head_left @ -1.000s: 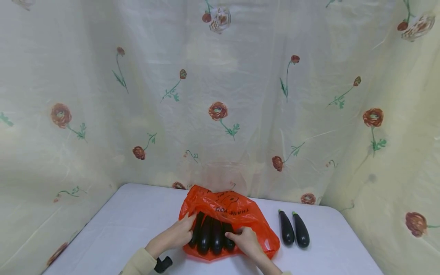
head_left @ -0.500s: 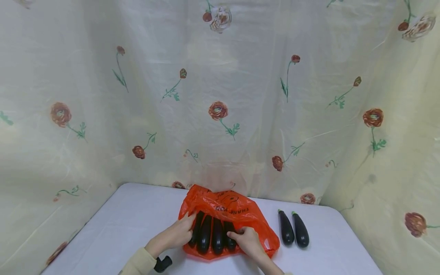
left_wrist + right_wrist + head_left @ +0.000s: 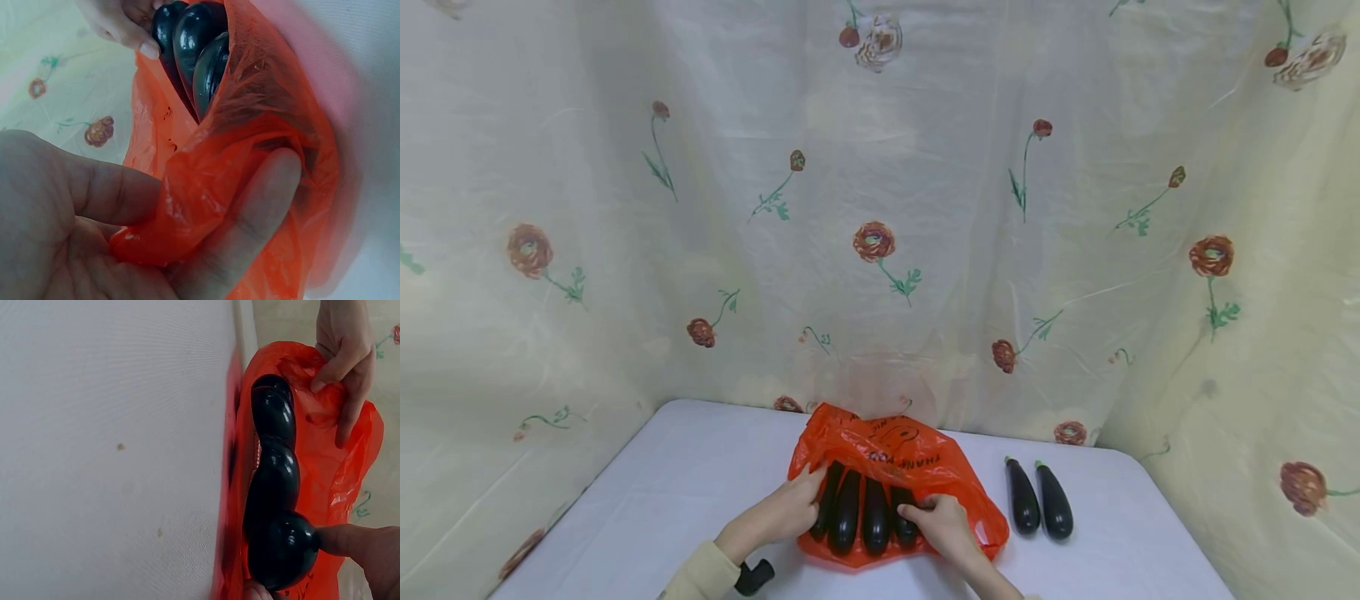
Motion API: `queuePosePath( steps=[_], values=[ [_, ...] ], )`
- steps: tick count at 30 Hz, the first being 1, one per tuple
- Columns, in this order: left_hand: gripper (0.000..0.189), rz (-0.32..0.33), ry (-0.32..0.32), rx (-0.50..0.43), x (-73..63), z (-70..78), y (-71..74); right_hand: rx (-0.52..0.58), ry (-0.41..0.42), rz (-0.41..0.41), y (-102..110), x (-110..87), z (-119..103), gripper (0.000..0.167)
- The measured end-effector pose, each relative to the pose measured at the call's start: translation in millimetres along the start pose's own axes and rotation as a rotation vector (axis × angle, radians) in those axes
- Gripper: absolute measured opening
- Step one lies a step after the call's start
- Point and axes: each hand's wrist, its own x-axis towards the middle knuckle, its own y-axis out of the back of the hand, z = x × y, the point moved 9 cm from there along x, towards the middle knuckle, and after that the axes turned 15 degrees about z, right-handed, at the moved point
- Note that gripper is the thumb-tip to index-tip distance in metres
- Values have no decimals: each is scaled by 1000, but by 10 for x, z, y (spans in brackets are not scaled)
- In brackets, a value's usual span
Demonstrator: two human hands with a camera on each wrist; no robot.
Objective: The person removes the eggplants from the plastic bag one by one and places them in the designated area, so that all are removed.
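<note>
Several dark eggplants lie side by side in the mouth of a red plastic bag, their round ends toward me. My left hand pinches the bag's left edge; in the left wrist view the red film bunches between its thumb and fingers. At the right end of the row, my right hand grips the rightmost eggplant. The right wrist view has its thumb pressed to that eggplant's round end, with a fingertip on the opposite side. The eggplants' stem ends are hidden under the bag.
Two more eggplants lie on the white table to the right of the bag. A flower-printed curtain hangs behind the table and along both sides. A black strap-like object shows by the left wrist.
My right hand and the rightmost eggplant have shifted slightly right. The eggplants at the right of the row now sit a little farther apart. My left hand stays at the bag's edge.
</note>
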Motion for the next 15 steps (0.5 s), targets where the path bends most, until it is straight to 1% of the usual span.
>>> queuePosePath(
  steps=[9,11,15],
  values=[
    [69,0,0,-15,-3,15,1,-2,-38,-5,75,-28,12,38],
    [69,-1,0,-17,-6,17,2,-12,-55,-1,104,-37,25,39],
    [69,-4,2,-15,-9,14,-1,-46,-58,10,160,-54,43,42]
  ],
)
